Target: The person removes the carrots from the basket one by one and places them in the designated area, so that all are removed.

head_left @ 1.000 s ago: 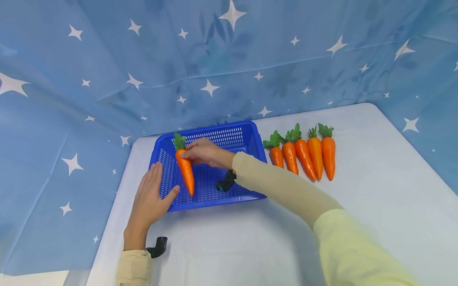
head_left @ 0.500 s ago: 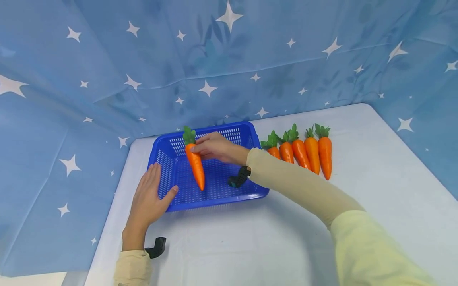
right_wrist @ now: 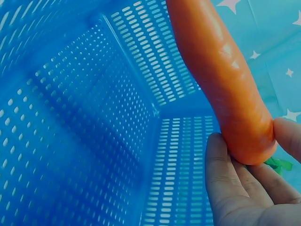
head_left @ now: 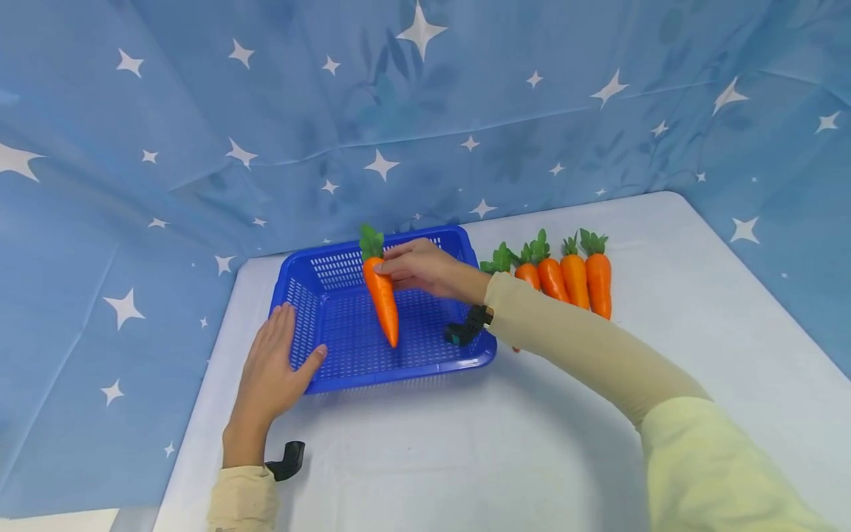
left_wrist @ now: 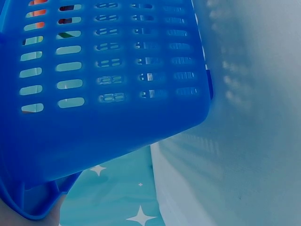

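Over the blue plastic basket (head_left: 399, 374), my right hand (head_left: 422, 267) pinches an orange carrot (head_left: 382, 295) near its leafy green top. The carrot's pointed end slants down toward the basket's near side. In the right wrist view the thumb and fingers (right_wrist: 221, 174) hold the carrot's thick end from opposite sides, with the perforated basket walls behind. My left hand (head_left: 269, 369) lies along the basket's left rim, fingers straight and thumb spread toward the near corner. The left wrist view is filled mostly by the basket's outer wall (left_wrist: 103, 132), with a bit of hand at the lower left.
Several carrots (head_left: 599, 284) lie in a row right of the basket, partly covered by my right sleeve (head_left: 565, 332). The white table (head_left: 412, 451) meets a blue star-patterned cloth (head_left: 299, 89) behind and at the sides. A black wrist camera (head_left: 287, 462) juts from my left wrist.
My right hand has carried the carrot to the right and slightly farther back, from the basket's left part to its middle. My left hand has stayed at the left rim.
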Motion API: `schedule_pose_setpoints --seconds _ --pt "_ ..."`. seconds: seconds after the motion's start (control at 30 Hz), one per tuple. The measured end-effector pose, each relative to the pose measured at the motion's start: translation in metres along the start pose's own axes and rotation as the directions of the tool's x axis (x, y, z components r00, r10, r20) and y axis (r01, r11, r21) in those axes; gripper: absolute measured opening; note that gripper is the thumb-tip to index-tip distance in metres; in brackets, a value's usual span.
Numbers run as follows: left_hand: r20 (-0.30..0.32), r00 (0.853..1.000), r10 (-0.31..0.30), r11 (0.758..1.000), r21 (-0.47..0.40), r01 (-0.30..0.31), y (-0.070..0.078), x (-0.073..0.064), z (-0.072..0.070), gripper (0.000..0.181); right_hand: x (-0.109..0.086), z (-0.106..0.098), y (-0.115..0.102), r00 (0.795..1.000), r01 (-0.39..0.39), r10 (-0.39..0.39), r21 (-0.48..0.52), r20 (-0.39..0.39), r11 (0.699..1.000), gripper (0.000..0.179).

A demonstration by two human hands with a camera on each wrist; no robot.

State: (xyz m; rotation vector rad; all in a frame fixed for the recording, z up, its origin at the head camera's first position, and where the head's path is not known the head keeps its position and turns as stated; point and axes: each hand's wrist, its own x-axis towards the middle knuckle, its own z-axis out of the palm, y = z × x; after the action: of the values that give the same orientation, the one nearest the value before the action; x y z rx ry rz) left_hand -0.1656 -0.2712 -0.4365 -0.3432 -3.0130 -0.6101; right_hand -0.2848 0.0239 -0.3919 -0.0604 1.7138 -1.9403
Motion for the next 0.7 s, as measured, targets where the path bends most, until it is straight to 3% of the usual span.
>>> schedule_pose_setpoints --seconds 0.7 --pt "-0.001 1.0 -0.014 1.0 0.006 0.014 0.003 -0.002 0.001 0.097 -0.025 -0.045 -0.008 0.997 0.047 -0.043 0.071 -0.064 0.996 0.06"
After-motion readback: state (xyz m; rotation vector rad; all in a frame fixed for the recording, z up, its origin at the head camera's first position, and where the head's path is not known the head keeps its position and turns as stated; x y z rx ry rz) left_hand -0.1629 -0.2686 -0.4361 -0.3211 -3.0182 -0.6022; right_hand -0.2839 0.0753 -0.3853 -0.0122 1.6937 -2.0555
